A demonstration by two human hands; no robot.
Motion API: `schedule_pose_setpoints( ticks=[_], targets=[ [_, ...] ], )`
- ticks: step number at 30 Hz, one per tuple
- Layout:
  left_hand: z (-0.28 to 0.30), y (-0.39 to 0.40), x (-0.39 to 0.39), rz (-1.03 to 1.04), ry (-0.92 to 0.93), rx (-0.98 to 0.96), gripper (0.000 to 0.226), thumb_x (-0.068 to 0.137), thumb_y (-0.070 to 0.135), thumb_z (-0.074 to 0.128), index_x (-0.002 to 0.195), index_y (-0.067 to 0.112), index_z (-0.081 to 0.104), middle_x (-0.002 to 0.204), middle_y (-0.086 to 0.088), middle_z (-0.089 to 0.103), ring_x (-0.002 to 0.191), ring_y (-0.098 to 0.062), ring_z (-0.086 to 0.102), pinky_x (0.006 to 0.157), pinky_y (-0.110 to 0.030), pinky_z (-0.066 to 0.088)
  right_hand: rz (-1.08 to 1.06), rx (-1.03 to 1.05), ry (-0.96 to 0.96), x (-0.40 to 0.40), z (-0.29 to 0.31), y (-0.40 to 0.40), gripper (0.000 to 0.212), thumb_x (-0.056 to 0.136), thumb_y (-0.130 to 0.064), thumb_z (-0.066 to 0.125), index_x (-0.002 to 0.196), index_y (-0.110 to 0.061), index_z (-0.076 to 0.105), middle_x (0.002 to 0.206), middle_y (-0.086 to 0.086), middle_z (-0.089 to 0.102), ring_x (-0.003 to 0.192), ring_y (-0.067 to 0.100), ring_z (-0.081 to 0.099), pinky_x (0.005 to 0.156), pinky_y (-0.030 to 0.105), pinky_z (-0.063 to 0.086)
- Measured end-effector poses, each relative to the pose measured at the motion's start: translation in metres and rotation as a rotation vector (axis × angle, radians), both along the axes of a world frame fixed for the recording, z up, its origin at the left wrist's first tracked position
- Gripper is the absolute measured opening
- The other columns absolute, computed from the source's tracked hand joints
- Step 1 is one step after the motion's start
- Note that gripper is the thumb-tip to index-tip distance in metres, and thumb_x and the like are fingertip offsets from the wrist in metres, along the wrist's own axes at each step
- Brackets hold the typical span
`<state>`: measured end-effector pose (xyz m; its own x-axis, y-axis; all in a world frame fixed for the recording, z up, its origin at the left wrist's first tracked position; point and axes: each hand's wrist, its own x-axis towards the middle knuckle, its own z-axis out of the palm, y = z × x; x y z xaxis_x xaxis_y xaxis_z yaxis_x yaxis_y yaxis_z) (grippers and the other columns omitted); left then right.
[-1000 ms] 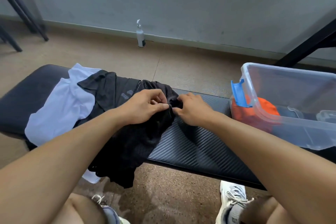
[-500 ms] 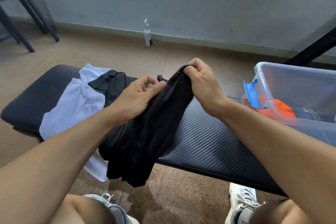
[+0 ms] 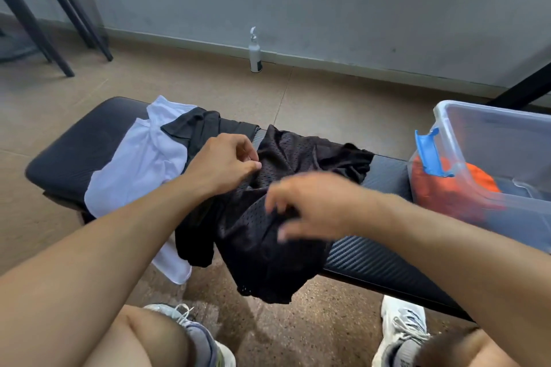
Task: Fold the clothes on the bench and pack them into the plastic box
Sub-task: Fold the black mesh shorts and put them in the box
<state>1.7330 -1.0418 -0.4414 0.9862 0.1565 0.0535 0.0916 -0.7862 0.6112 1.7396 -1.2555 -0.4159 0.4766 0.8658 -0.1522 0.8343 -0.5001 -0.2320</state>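
Observation:
A black mesh garment (image 3: pixel 277 247) lies spread across the black bench (image 3: pixel 372 262), its lower edge hanging over the near side. My left hand (image 3: pixel 226 164) pinches the mesh at its upper left. My right hand (image 3: pixel 316 205), blurred by motion, hovers over the garment's middle with fingers apart and nothing in it. To the left lie a second black garment (image 3: pixel 193 131) and a white garment (image 3: pixel 140 158). The clear plastic box (image 3: pixel 483 134) stands at the bench's right end with an orange garment (image 3: pixel 447 185) inside.
The box has a blue latch (image 3: pixel 429 152) on its near side. A white spray bottle (image 3: pixel 255 53) stands on the floor by the wall. Black stool legs (image 3: pixel 59 30) are at the far left. My knees and sneakers (image 3: pixel 402 334) are below the bench.
The black mesh garment was bunched and lifted between both hands; now it is spread over the bench. My right hand has let go and moved down over it.

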Motion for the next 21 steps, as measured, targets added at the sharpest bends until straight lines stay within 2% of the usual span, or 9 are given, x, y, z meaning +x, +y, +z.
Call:
schedule_pose_setpoints(
  ticks=[1, 3, 4, 6, 10, 12, 15, 18, 21],
  targets=[
    [0.0, 0.002, -0.001, 0.002, -0.017, -0.033, 0.013, 0.076, 0.03, 0.081, 0.072, 0.026, 0.069, 0.069, 0.008, 0.067, 0.064, -0.01, 0.061, 0.074, -0.034, 0.055, 0.111, -0.104, 0.127, -0.012, -0.007, 0.001, 0.058, 0.071, -0.056, 0.08, 0.121, -0.036, 0.057, 0.118, -0.009, 0.059, 0.109, 0.015, 0.052, 0.088, 0.033, 0.047],
    [0.002, 0.004, -0.004, -0.008, -0.05, -0.092, 0.013, 0.077, 0.03, 0.081, 0.073, 0.024, 0.07, 0.067, 0.005, 0.068, 0.064, -0.014, 0.064, 0.074, -0.036, 0.055, 0.256, -0.196, 0.023, -0.022, -0.024, 0.0, 0.061, 0.065, -0.055, 0.084, 0.116, -0.035, 0.056, 0.118, -0.007, 0.05, 0.11, 0.017, 0.044, 0.087, 0.034, 0.046],
    [0.004, 0.005, -0.006, -0.023, -0.061, -0.108, 0.014, 0.078, 0.03, 0.081, 0.074, 0.024, 0.07, 0.067, 0.004, 0.068, 0.065, -0.017, 0.066, 0.074, -0.036, 0.055, 0.272, -0.164, -0.055, -0.021, -0.03, 0.001, 0.051, 0.068, -0.052, 0.082, 0.109, -0.034, 0.058, 0.115, -0.007, 0.05, 0.108, 0.017, 0.043, 0.085, 0.036, 0.047],
    [0.008, 0.005, -0.01, -0.069, -0.045, -0.152, 0.017, 0.078, 0.035, 0.082, 0.076, 0.022, 0.071, 0.069, 0.0, 0.07, 0.067, -0.02, 0.067, 0.074, -0.038, 0.055, 0.216, -0.057, -0.056, -0.015, -0.033, 0.003, 0.027, 0.081, -0.054, 0.071, 0.093, -0.032, 0.06, 0.102, -0.01, 0.054, 0.103, 0.016, 0.048, 0.08, 0.04, 0.049],
    [0.02, -0.002, -0.023, -0.154, 0.059, -0.39, 0.044, 0.075, 0.058, 0.077, 0.075, 0.014, 0.068, 0.071, -0.005, 0.072, 0.072, -0.026, 0.069, 0.085, -0.048, 0.058, -0.26, 0.255, 0.261, 0.005, -0.011, 0.01, 0.03, 0.101, -0.046, 0.05, 0.085, -0.021, 0.054, 0.077, -0.007, 0.057, 0.079, 0.019, 0.056, 0.073, 0.038, 0.046],
    [0.025, -0.007, -0.03, -0.198, 0.11, -0.368, 0.049, 0.075, 0.059, 0.077, 0.074, 0.012, 0.065, 0.069, -0.004, 0.071, 0.066, -0.019, 0.063, 0.076, -0.042, 0.054, -0.486, 0.427, 0.278, 0.014, -0.005, 0.009, 0.031, 0.104, -0.04, 0.047, 0.087, -0.015, 0.054, 0.075, -0.003, 0.059, 0.075, 0.019, 0.055, 0.07, 0.035, 0.04],
    [0.026, -0.017, -0.039, -0.289, 0.204, -0.269, 0.045, 0.07, 0.058, 0.081, 0.084, 0.019, 0.064, 0.076, 0.007, 0.068, 0.068, -0.006, 0.06, 0.07, -0.027, 0.047, -0.845, 0.659, 0.461, 0.028, -0.003, 0.007, 0.044, 0.103, -0.047, 0.045, 0.084, -0.009, 0.056, 0.081, 0.009, 0.066, 0.077, 0.026, 0.062, 0.077, 0.045, 0.05],
    [0.016, -0.023, -0.041, -0.344, 0.219, -0.158, 0.034, 0.074, 0.052, 0.082, 0.084, 0.026, 0.063, 0.084, 0.009, 0.069, 0.078, -0.003, 0.064, 0.079, -0.029, 0.053, -1.106, 0.938, 0.831, 0.036, 0.004, 0.01, 0.052, 0.099, -0.049, 0.051, 0.089, 0.001, 0.063, 0.098, 0.024, 0.072, 0.096, 0.037, 0.07, 0.09, 0.052, 0.057],
    [0.011, -0.026, -0.033, -0.311, 0.147, -0.196, 0.025, 0.09, 0.033, 0.072, 0.075, 0.022, 0.056, 0.07, 0.009, 0.061, 0.064, -0.005, 0.054, 0.072, -0.029, 0.047, -1.202, 1.129, 1.005, 0.047, 0.016, 0.005, 0.038, 0.102, -0.041, 0.054, 0.085, -0.009, 0.064, 0.085, 0.011, 0.073, 0.085, 0.028, 0.072, 0.082, 0.042, 0.06]
  ],
)
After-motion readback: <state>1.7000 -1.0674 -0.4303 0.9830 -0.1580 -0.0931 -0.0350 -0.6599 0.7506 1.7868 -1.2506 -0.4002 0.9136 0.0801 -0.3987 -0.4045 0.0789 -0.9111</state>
